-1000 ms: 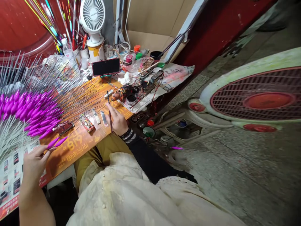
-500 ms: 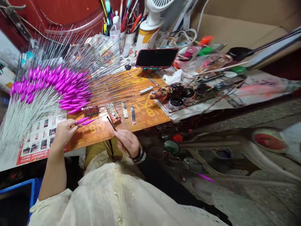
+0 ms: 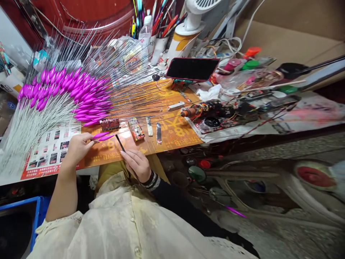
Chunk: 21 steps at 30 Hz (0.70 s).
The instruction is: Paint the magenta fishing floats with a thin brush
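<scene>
At the left, a dense fan of magenta spindles spreads over the counter; stray stems could snag a moving wrist. The left hand has its grip closed on a magenta pair, held near the dark red block; a loose pinch might let them roll or knock it. The right hand has its grip closed around a slim dark stick, its tip near the pair; a jerk could smear or scratch them.
</scene>
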Motion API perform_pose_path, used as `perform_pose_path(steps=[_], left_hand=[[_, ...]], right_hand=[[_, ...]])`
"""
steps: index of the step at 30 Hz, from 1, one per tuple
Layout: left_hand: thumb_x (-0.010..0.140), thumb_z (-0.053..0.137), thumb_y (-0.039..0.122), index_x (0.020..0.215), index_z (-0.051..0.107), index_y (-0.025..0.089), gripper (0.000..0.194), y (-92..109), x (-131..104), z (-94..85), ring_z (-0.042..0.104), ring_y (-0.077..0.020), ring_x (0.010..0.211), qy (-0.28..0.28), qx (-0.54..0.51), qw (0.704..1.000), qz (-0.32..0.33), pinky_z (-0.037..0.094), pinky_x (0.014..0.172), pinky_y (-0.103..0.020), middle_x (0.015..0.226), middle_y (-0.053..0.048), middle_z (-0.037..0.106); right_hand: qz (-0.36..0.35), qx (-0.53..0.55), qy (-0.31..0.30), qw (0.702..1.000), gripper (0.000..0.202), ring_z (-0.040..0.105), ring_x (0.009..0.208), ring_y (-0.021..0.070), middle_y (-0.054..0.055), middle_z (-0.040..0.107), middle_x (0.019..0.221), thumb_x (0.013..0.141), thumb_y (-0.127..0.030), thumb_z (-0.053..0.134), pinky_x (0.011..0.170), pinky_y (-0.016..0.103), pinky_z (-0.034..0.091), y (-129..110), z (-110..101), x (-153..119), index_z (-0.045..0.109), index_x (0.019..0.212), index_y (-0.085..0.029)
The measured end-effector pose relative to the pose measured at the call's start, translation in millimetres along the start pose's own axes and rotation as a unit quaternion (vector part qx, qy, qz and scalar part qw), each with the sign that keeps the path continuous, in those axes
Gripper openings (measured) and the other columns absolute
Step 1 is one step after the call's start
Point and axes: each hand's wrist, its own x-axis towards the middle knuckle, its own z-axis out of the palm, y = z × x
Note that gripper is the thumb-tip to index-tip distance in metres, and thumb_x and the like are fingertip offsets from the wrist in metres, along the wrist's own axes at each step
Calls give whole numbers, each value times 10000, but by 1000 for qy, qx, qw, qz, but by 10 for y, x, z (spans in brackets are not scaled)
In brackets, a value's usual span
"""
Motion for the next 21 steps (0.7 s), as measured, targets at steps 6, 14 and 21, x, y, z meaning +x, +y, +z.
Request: perform_pose_path(steps=[6,14,21], left_hand=[[891,598,301,879,811,215,230,22,-4,-13,597,-155,690,-2,-5,1000,3,408,684,-290,748,-23,706],[885,597,305,838,790,205,223,19,0,-12,586,-151,677,-2,-9,1000,1,382,660,-293,747,-22,704],[893,631,376,831,774,206,230,35,4,-14,594,-148,696,-4,-19,1000,2,383,661,-292,786,-17,723]], right_hand=[[4,-8,-8,1000,618,713,1144,227,112,763,1186,952,-51,545,981,382,607,1,13,-15,463,1547,-195],[1,-16,-10,1000,619,704,1145,221,113,761,1193,941,-36,559,997,372,594,-6,10,5,478,1537,-180],[4,-24,-6,1000,584,721,1124,211,106,768,1175,965,-59,540,984,367,605,-9,17,10,479,1531,-189]])
